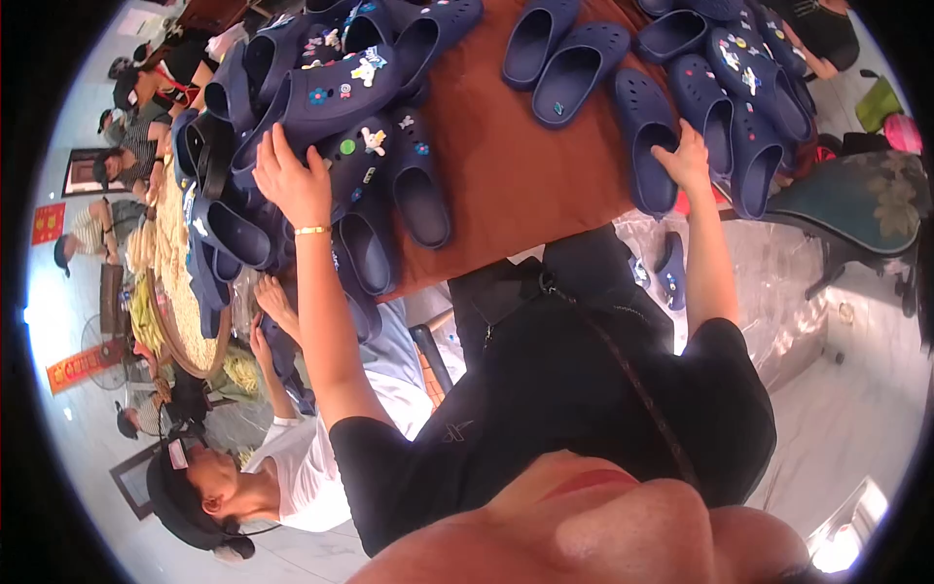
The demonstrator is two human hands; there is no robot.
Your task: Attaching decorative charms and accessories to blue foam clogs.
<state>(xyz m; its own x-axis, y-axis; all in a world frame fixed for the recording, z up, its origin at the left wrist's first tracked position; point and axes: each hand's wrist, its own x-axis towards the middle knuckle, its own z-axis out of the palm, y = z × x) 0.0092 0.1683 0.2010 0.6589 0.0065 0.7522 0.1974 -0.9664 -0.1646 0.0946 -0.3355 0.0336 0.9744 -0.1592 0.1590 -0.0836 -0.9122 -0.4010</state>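
Note:
My left hand (300, 185) rests on the heap of navy clogs on the left, its fingers extended and slightly apart against a clog decorated with charms (336, 92). It does not appear to grip that clog. On the right, my right hand (689, 167) has its thumb over the rim of a plain navy clog (650, 146) and its fingers along the outer side. Beside that hand stand more clogs, including one with small charms (705, 107). Between the two piles, a pair of navy clogs (579, 73) lies at the far edge.
A reddish-brown cloth (486, 146) covers the table. At my left, a person in a white shirt (311, 467) reaches toward the clogs. Farther left stands a large round tray of pale pieces (185, 292) with people around it. A chair (856, 200) stands at right.

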